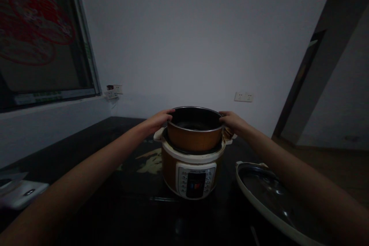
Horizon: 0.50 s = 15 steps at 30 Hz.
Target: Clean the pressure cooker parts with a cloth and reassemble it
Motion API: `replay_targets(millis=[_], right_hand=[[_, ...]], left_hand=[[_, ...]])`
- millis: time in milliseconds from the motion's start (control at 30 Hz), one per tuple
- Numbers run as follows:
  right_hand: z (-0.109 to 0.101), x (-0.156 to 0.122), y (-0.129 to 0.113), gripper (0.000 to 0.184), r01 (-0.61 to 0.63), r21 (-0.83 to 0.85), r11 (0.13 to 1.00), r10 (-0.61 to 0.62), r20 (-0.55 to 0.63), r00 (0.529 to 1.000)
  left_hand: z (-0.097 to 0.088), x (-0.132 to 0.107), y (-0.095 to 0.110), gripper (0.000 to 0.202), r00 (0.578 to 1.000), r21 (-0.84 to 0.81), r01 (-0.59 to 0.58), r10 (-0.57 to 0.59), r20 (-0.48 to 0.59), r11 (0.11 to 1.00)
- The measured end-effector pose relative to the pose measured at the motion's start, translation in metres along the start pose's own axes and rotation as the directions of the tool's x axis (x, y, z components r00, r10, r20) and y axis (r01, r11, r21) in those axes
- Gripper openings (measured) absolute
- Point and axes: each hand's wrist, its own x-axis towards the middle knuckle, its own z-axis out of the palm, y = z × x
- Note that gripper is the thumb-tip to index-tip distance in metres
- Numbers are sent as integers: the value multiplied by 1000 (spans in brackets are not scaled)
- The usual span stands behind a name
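Note:
An inner pot [195, 139], golden-brown outside and dark inside, stands partly raised out of an electric pressure cooker [166, 171]. My left hand [159, 120] is closed on the left side of the pot's rim, and my right hand [232, 120] grips the rim's right side. The cooker has a brown body, a white upper ring with side handles, and a front control panel [196, 180] with buttons. Under my right forearm lies the cooker's lid [266, 190], dark and shiny inside with a pale edge, partly hidden by the arm.
A dark, glossy table [132, 207] bears the cooker. White objects [27, 194] lie at its left edge. Wall sockets [243, 97] are on the wall behind, and a window [43, 38] with red decorations is at the left. A thin, pale object [255, 235] lies near the lid.

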Motion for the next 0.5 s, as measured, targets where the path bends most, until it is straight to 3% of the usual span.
replay_targets(millis=[367,500], right_hand=[[5,-2,10,35,-37,-282,959,55,55,997],[8,-6,8,21,-66,-372,926,102,80,992]], left_hand=[[-4,-3,-18,58,999,216,18,-26,31,976],[-6,-8,-20,58,999,279,1,-14,45,960]])
